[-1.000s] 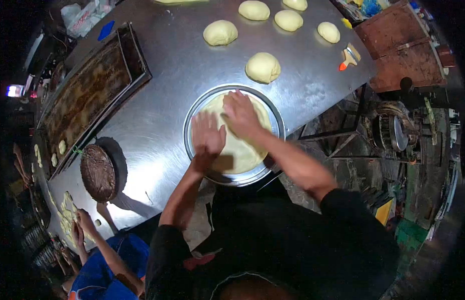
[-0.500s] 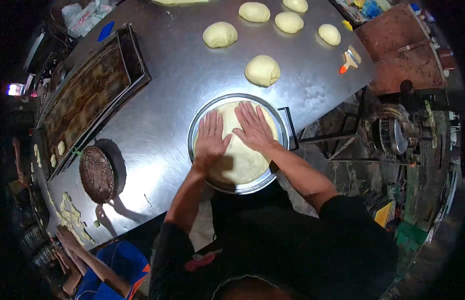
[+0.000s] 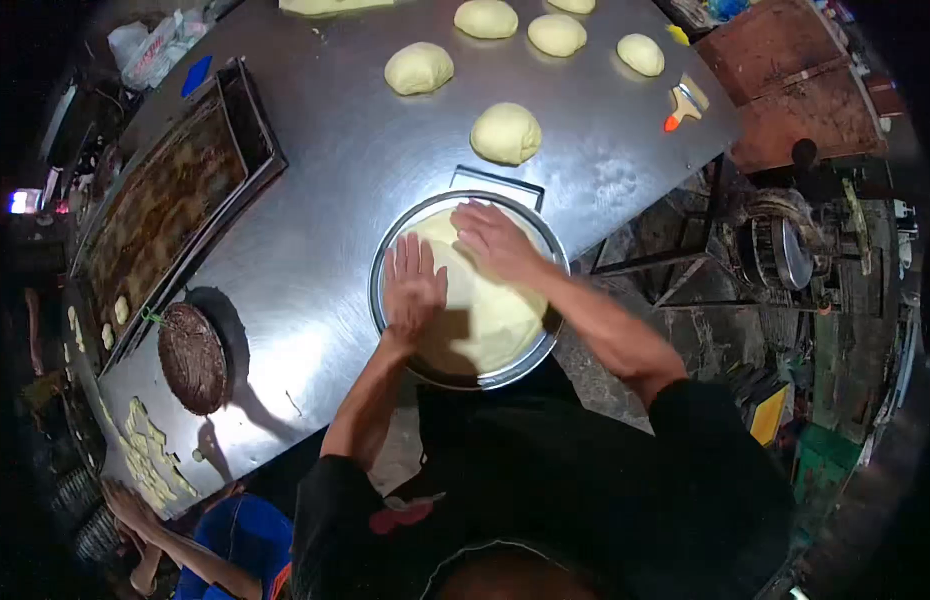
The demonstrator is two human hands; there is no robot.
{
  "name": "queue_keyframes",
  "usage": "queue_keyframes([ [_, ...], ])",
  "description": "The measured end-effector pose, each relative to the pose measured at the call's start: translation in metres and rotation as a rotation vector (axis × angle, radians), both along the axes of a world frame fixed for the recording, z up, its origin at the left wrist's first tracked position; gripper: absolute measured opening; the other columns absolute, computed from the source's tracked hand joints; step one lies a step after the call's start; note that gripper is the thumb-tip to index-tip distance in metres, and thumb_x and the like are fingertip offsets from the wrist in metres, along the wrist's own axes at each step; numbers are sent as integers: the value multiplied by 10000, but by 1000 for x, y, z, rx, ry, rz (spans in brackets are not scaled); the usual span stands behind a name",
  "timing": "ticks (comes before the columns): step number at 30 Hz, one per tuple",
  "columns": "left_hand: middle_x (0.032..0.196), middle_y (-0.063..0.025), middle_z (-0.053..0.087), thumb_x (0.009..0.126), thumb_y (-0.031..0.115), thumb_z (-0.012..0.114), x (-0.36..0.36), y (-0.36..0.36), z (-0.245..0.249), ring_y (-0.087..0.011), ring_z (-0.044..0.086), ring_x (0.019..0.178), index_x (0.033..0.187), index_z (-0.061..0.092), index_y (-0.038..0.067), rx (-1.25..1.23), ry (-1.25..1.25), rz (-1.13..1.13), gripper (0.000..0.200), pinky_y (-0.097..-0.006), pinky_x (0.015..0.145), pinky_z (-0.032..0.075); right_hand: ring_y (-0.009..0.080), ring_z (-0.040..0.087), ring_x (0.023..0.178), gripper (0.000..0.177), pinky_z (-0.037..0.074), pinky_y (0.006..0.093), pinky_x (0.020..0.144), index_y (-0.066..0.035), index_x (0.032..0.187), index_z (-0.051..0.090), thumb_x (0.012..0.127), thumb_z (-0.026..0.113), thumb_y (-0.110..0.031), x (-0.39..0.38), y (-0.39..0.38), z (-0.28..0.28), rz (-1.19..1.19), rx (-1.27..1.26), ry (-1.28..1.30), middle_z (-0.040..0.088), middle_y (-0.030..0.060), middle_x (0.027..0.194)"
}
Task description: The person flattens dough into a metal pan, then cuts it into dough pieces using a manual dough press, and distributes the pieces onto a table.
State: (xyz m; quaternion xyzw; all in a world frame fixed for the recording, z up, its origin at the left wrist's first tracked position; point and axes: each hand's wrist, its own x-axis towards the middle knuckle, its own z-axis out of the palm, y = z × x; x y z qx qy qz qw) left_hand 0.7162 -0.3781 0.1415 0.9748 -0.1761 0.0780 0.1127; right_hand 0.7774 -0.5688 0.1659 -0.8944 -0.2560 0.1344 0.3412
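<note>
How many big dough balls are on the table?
6 dough balls: one nearest the round pan, one back left, three farther back, one cut off at the top edge. More may be out of view.
</note>
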Motion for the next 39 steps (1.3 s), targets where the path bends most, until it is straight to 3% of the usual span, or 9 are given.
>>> queue_keyframes([
  [7,1460,-232,332,878,277,566,25,-7,1,-366,294,1374,1389,362,-35,-67,72,-173,632,-496,1129,207,306,173,1429,581,95,485,1157,-61,1421,359,970,394,-426,-13,-13,-41,36,-375,-413,279,111,1520],
  [11,1459,-240,329,872,284,570,8,-2,-8,-376,296,1371,1386,373,-28,40,134,82,633,-494,1129,218,322,203,1417,565,120,476,1159,-15,1415,345,993,339,-390,-8,5,1,-189,-107,-33,289,168,1503],
  [13,1453,-261,324,856,340,570,31,-2,0,-390,323,1353,1380,383,-30,82,13,-256,668,-504,1111,259,323,188,1422,643,100,483,1165,5,1425,313,983,324,-461,-34,6,-29,-188,-279,-66,247,181,1517],
  [17,1453,-268,320,861,341,561,25,1,-2,-394,333,1345,1377,387,-32,-26,17,-57,660,-501,1109,263,306,195,1423,578,77,497,1155,-69,1430,354,960,419,-401,7,-4,-51,120,-327,-418,283,137,1513],
  [19,1452,-267,322,856,329,569,4,-1,1,-393,338,1342,1371,398,-32,-29,-3,91,652,-502,1108,264,269,116,1445,625,36,479,1170,-77,1450,322,981,305,-489,31,3,-23,211,-127,66,223,137,1537],
  [22,1434,-254,358,829,285,595,6,5,-11,-375,329,1349,1330,457,-36,-75,99,186,611,-502,1117,231,321,133,1436,620,50,505,1160,-2,1422,338,987,326,-444,-1,19,-8,-209,-40,19,258,178,1513],
  [25,1443,-227,360,883,334,549,29,9,-14,-362,314,1359,1376,394,-23,9,-26,-80,628,-500,1119,223,314,115,1440,670,41,513,1157,-9,1457,255,964,381,-445,-10,18,-33,-94,-347,-247,200,156,1538],
  [34,1404,-253,401,882,346,545,-17,7,13,-363,380,1321,1357,427,-15,102,143,425,608,-497,1106,252,338,133,1432,647,65,524,1149,-22,1457,255,960,409,-406,-9,32,-14,-53,-279,-175,195,189,1532],
  [39,1391,-265,411,860,261,569,12,19,2,-369,404,1301,1343,413,-69,21,-51,34,606,-474,1080,319,367,124,1429,684,69,552,1136,25,1429,280,934,464,-409,-25,21,-40,-61,-268,-293,215,220,1515],
])
